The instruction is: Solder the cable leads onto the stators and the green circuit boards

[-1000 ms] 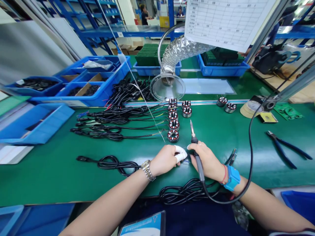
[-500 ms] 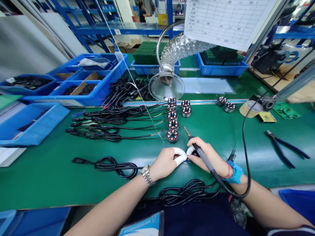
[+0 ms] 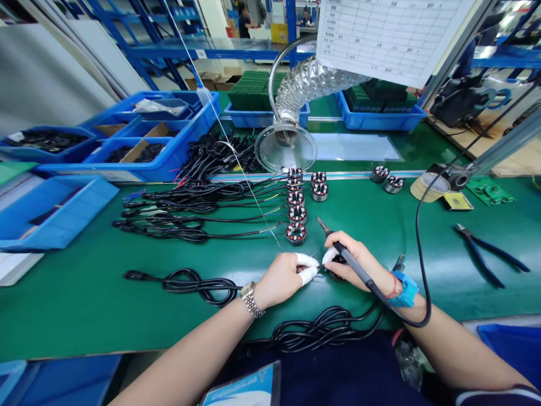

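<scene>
My left hand point(image 3: 282, 277), with white covers on thumb and fingertip, is closed in a pinch on the end of a black cable point(image 3: 198, 286). The cable runs out leftward in a loose coil, and thin wires show beyond the fingertips. A soldering iron point(image 3: 353, 265) lies across my right hand point(image 3: 363, 260), its tip pointing up and left, above the table. My right thumb and covered fingertip meet the wire ends close to the left fingertips. Beneath the right fingers is a dark round part point(image 3: 338, 269), mostly hidden. Beyond the hands stands a row of motor stators point(image 3: 296, 233) joined to cables.
A thin solder strand point(image 3: 257, 200) hangs down toward the stators. The fume duct's clear hood point(image 3: 286, 149) is behind them. Blue-handled cutters point(image 3: 486, 254) lie at right, another coiled cable point(image 3: 321, 330) near the front edge. Blue bins point(image 3: 147, 160) stand at left.
My hands have drawn slightly apart, the right one moving a little right with the iron. A dark stretch of wire now shows between the fingertips, and more of the round part is visible.
</scene>
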A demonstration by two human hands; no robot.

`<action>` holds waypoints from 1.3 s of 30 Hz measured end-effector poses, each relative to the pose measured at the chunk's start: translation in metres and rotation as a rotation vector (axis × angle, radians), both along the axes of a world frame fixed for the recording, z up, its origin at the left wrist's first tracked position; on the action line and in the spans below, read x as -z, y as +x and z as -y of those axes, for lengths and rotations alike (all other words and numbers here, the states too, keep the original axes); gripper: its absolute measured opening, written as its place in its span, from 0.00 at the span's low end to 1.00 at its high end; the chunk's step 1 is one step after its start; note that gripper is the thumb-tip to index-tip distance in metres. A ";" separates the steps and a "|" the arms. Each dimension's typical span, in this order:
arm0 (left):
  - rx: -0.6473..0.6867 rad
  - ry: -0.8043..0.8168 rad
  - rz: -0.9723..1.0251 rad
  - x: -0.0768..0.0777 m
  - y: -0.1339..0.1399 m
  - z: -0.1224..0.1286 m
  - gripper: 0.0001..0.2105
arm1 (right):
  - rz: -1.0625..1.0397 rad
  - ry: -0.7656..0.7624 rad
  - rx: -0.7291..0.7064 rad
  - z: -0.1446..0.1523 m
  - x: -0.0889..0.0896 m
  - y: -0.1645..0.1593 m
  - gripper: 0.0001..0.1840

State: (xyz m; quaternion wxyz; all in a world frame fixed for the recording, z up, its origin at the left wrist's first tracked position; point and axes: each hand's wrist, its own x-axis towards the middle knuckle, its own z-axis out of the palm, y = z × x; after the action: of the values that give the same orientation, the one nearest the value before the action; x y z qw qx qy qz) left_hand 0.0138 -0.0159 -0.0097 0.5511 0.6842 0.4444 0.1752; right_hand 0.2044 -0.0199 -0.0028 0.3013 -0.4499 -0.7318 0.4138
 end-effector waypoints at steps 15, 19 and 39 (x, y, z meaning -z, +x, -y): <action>-0.079 -0.057 0.038 -0.001 0.004 0.000 0.07 | 0.031 0.077 -0.012 0.001 0.003 0.001 0.16; -0.070 -0.079 0.012 -0.004 0.004 -0.001 0.08 | 0.003 0.046 -0.004 -0.001 0.002 0.003 0.16; 0.140 0.126 0.038 -0.006 -0.015 -0.004 0.10 | 0.176 0.468 0.143 0.035 0.007 0.003 0.15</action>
State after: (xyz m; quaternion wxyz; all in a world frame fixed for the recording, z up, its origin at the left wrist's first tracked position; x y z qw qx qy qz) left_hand -0.0016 -0.0122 -0.0036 0.5262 0.7434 0.3730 0.1770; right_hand 0.2073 -0.0549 -0.0101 0.3607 -0.4531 -0.7973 0.1701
